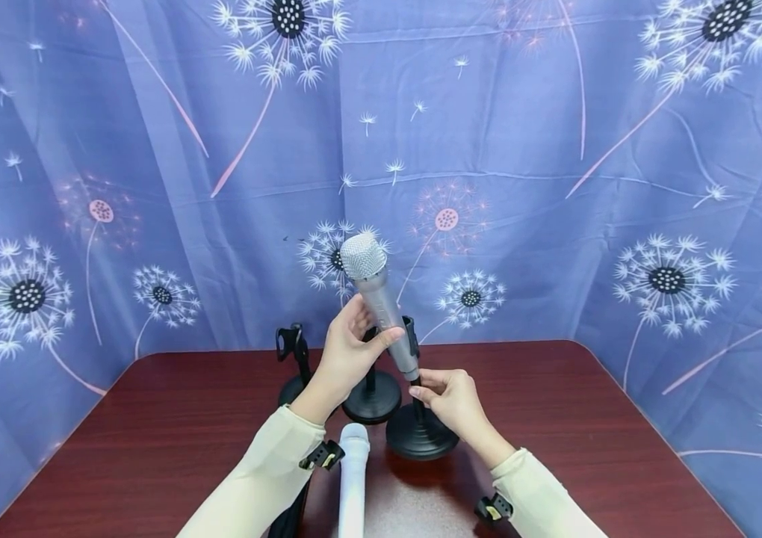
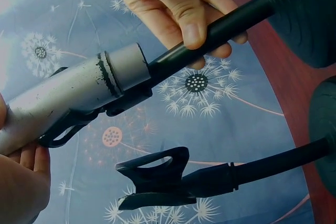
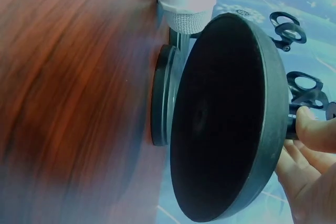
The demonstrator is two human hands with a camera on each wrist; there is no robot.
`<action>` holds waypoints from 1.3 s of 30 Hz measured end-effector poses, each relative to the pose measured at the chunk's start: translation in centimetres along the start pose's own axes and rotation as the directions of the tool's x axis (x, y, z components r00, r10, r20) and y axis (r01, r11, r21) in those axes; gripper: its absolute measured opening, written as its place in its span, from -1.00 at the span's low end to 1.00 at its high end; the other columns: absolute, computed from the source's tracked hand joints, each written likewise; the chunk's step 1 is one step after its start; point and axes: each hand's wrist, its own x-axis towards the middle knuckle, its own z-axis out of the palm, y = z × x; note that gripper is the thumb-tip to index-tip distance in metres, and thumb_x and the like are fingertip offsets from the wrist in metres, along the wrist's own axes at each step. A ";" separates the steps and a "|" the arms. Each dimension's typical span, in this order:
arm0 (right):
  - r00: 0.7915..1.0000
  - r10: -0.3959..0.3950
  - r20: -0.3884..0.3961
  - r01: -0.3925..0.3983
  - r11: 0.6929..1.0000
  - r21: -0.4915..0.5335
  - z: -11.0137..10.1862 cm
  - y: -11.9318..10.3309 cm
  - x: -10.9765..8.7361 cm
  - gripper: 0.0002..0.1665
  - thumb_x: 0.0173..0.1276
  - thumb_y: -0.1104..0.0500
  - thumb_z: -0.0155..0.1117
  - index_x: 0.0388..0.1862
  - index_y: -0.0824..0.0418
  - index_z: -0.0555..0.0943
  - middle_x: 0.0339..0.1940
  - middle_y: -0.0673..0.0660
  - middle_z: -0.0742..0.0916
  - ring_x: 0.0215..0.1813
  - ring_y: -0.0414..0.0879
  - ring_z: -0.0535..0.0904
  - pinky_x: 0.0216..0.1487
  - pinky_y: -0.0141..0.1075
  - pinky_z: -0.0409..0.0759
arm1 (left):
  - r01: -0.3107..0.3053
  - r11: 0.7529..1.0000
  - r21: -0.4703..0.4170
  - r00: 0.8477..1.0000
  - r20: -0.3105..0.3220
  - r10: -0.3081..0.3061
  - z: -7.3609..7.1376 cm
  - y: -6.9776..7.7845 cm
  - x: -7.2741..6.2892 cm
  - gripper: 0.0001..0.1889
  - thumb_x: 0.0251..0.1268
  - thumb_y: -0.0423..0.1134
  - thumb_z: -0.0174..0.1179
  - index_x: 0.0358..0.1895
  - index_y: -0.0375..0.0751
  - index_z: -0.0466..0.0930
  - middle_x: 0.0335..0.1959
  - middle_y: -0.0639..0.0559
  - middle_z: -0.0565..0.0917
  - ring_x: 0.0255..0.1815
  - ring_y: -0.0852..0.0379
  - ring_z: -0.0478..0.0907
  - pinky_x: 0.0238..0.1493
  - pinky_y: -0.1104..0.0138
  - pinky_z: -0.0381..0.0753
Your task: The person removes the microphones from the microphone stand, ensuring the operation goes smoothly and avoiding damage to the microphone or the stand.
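A silver microphone with a mesh head leans up to the left in the head view. My left hand grips its body, thumb across the front. Its lower end lies in the black clip of a microphone stand, as the left wrist view shows along the silver barrel. Just below it, my right hand pinches the stand's black pole between thumb and fingers. The stand's round base is tilted off the table, its hollow underside facing the right wrist camera.
Behind stands a second black stand with a round base. A third stand's clip rises left of it. A white microphone lies on the dark red table between the forearms. A blue dandelion-print cloth hangs behind.
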 end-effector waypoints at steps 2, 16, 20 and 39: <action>1.000 0.008 -0.006 -0.008 1.000 0.002 0.1 0.0 0.0 -0.68 0.12 0.39 0.43 -0.09 0.34 0.72 -0.29 0.27 0.77 -0.29 0.01 0.73 -0.37 -0.28 0.68 | 0.007 1.000 -0.006 1.000 -0.001 -0.007 0.0 -0.1 -0.1 -0.40 0.19 -0.31 0.34 0.30 -0.20 0.35 0.19 -0.13 0.55 0.22 0.06 0.49 0.28 0.17 0.39; 0.985 0.167 0.029 -0.170 0.964 0.203 0.0 -0.1 -0.2 -0.71 0.22 0.39 0.35 -0.08 0.51 0.65 -0.33 0.36 0.75 -0.36 0.11 0.73 -0.32 -0.05 0.68 | -0.102 0.995 -0.016 0.995 0.009 0.103 0.1 -1.1 -0.2 -0.48 0.19 -0.39 0.31 0.23 -0.23 0.40 0.12 -0.21 0.60 0.17 -0.01 0.54 0.19 0.26 0.48; 0.984 0.179 -0.011 -0.174 0.966 0.193 0.0 0.5 -0.1 -0.69 0.17 0.40 0.39 -0.08 0.47 0.67 -0.32 0.34 0.75 -0.34 0.08 0.73 -0.30 -0.05 0.68 | -0.007 0.999 -0.049 1.000 0.005 0.008 -0.5 -0.4 -0.1 -0.44 0.24 -0.32 0.30 0.30 -0.12 0.35 0.14 -0.14 0.59 0.19 0.08 0.52 0.16 0.26 0.51; 0.994 0.104 -0.035 -0.093 0.972 0.218 -1.2 2.0 1.4 -0.63 0.17 0.45 0.37 -0.01 0.51 0.63 -0.25 0.39 0.74 -0.26 0.00 0.72 -0.27 -0.19 0.68 | 0.316 0.949 -0.002 0.942 0.123 -0.313 -1.2 -0.8 -1.0 -0.37 0.21 -0.23 0.34 0.30 -0.18 0.24 0.06 -0.16 0.63 0.02 0.02 0.59 0.04 0.14 0.57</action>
